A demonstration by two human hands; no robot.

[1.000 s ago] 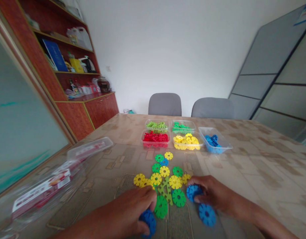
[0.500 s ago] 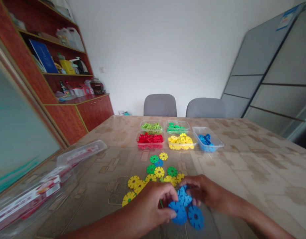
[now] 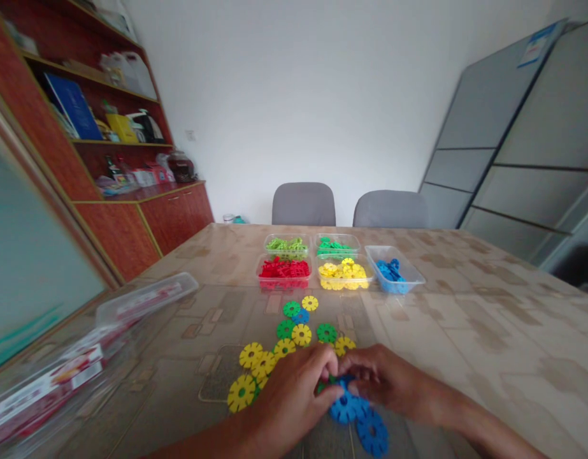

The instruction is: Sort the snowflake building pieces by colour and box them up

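My left hand (image 3: 298, 389) is closed, thumb and fingers pinched at the near edge of a cluster of blue notched discs (image 3: 345, 408). From the other side my right hand (image 3: 387, 379) grips the same cluster, its fingertips almost meeting those of the left. Part of the cluster is hidden behind the fingers. One blue disc (image 3: 372, 432) hangs at its lower right. A bit of green shows between the hands, too covered to make out. Just beyond the hands lie yellow discs (image 3: 263, 364), green discs (image 3: 327, 333) and a blue disc (image 3: 301, 316), some overlapping.
Clear tubs of red pieces (image 3: 284, 273), yellow discs (image 3: 344, 274), blue discs (image 3: 390, 270), light green pieces (image 3: 286, 245) and green pieces (image 3: 332, 246) stand farther back. Plastic lids (image 3: 148, 299) lie at the left. Two grey chairs (image 3: 303, 204) are behind the table (image 3: 466, 319).
My hands have drawn closer together around the blue discs. The lone blue disc at the lower right has shifted slightly down, and the view has moved a little.
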